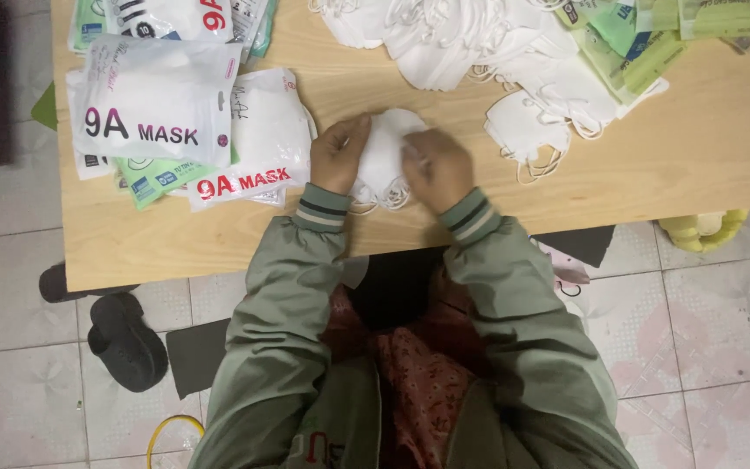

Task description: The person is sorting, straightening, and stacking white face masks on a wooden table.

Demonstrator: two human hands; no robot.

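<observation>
Pale floor tiles surround a light wooden worktop (653, 165) seen from above. At its near edge both hands close on a small stack of white face masks (384, 156): the left hand (338, 155) pinches its left side, the right hand (437, 168) presses fingers (417, 155) onto its right side. A heap of loose masks (479, 52) lies beyond, unsorted. Filled white and green packets (175, 113) are piled at the left, flat green packets (653, 35) wait at the far right. So, judging by this, packing looks partly done, with plenty left.

Home packing spot: low wooden table (687, 165), tiled floor (10, 287), slippers (123, 339), mask packets (158, 104).
</observation>
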